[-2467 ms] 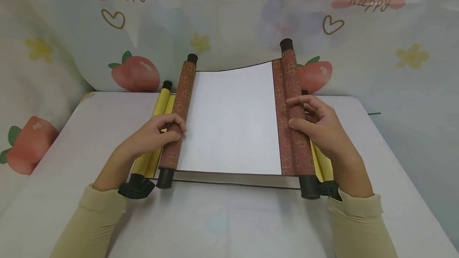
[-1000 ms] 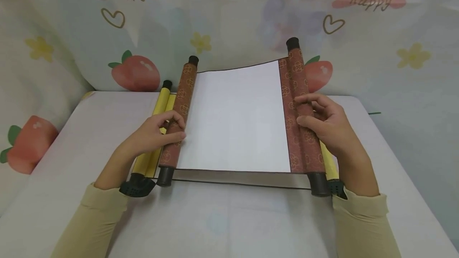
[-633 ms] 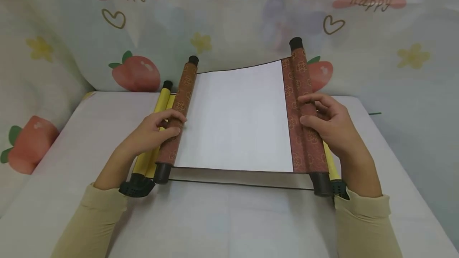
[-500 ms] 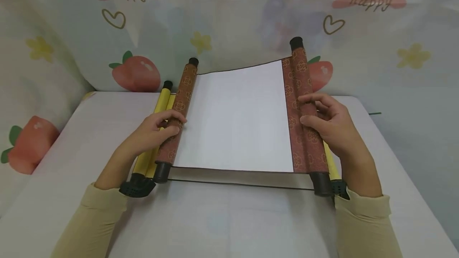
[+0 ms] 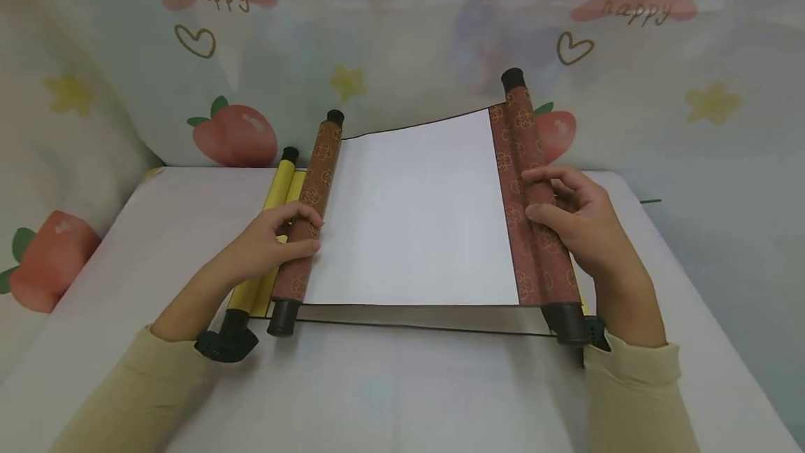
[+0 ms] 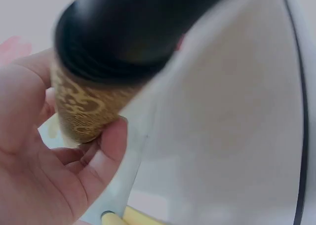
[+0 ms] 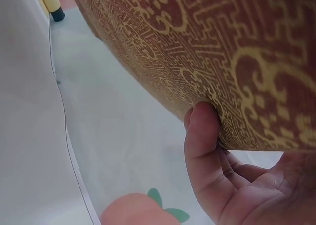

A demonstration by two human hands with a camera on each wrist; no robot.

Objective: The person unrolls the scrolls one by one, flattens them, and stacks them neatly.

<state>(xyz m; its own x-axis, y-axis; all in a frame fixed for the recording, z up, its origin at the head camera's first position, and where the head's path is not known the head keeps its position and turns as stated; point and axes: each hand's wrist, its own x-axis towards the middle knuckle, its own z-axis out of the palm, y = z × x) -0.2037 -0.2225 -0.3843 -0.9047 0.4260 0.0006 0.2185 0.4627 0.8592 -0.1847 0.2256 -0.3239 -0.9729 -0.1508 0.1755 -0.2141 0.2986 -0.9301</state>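
both hands grip the brown scroll (image 5: 411,212) mid-frame, left hand (image 5: 267,247) on its left roller, right hand (image 5: 575,226) on its right.

Pale yellow long sleeves (image 5: 635,397)

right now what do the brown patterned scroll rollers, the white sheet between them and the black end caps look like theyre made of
Brown patterned scroll rollers: likely woven brocade fabric, as the right wrist view shows fine gold thread texture. White sheet: matte paper or silk, plain, slightly bowed. Black end caps: smooth dark plastic or lacquered wood; cannot tell which.
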